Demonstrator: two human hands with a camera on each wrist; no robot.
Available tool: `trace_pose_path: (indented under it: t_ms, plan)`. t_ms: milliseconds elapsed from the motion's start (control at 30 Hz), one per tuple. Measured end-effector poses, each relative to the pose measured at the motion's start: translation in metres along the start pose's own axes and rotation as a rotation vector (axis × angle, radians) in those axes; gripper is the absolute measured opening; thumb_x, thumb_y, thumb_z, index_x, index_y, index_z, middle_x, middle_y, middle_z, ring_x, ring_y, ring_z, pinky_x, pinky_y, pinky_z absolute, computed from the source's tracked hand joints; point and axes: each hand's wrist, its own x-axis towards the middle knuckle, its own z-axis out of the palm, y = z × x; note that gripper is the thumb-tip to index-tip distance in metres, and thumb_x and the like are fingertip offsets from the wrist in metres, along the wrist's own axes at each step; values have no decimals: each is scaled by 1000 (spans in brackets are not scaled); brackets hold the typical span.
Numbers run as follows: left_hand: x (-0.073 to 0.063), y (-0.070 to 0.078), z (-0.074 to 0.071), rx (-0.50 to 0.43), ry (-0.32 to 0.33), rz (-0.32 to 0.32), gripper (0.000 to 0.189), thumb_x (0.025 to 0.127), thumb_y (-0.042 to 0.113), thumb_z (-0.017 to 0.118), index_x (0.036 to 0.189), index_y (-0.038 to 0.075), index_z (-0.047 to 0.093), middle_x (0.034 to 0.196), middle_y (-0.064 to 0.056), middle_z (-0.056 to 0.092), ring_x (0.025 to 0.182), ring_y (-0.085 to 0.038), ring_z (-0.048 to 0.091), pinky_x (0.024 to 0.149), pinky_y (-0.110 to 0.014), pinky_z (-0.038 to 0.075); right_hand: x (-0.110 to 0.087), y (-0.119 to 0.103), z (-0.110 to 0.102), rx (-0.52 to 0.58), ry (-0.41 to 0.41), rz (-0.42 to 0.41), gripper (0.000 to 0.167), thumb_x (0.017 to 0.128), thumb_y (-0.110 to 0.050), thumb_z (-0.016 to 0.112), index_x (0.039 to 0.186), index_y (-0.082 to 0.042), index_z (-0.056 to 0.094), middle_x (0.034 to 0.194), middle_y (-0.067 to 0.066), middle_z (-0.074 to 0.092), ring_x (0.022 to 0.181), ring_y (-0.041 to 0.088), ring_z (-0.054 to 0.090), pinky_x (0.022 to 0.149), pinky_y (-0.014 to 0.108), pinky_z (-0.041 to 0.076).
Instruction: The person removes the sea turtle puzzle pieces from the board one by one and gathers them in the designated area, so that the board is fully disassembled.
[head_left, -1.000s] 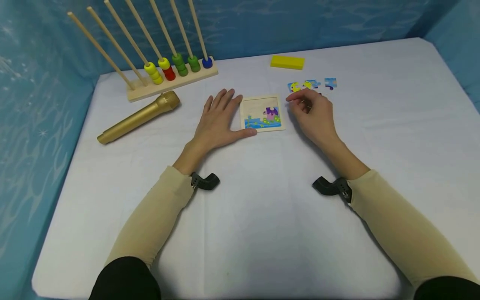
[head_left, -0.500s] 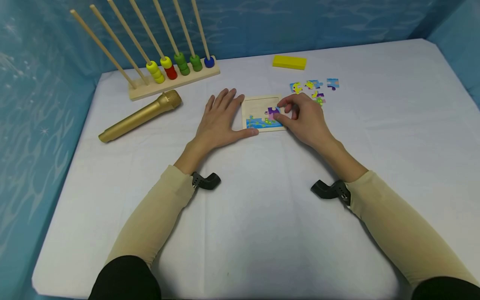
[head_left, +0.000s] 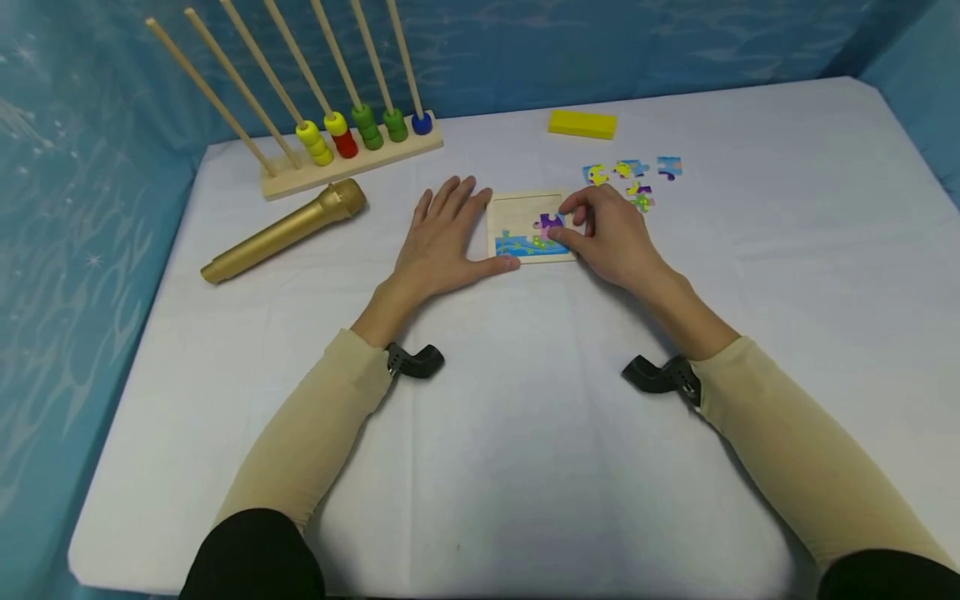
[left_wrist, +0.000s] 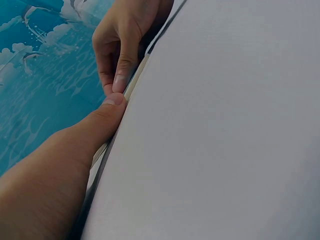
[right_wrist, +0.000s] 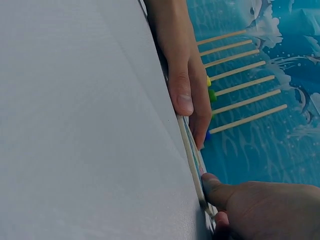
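A small square wooden puzzle tray lies on the table in the head view. Its lower part holds blue pieces with a purple one at the right. My left hand lies spread at the tray's left side, forefinger at the upper left corner and thumb on the lower edge. At the right edge, my right hand pinches a jigsaw piece, mostly hidden by thumb and forefinger, beside the purple piece. Both wrist views show the tray almost edge-on, with the left thumb on its rim.
Several loose jigsaw pieces lie beyond the right hand. Behind them is a yellow block. A gold microphone lies left of the left hand, before a wooden bead abacus with tall rods.
My right hand has moved left from beside the loose pieces to the tray's right edge, bringing a piece there; since half a second ago it has hardly moved. My left hand stays put.
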Motion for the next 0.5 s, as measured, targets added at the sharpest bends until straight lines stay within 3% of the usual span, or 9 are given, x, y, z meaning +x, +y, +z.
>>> trace_pose_path:
  t_ms: [500]
  plan:
    - [-1, -1, 0, 2, 7, 10, 112, 83, 87, 58, 170, 26, 24, 178, -2, 15, 166, -23, 2, 133, -50, -4, 1, 5, 3, 55, 51, -51, 34, 98, -18, 78, 122, 0, 62, 115, 15, 57, 91, 23, 50, 77, 27, 37]
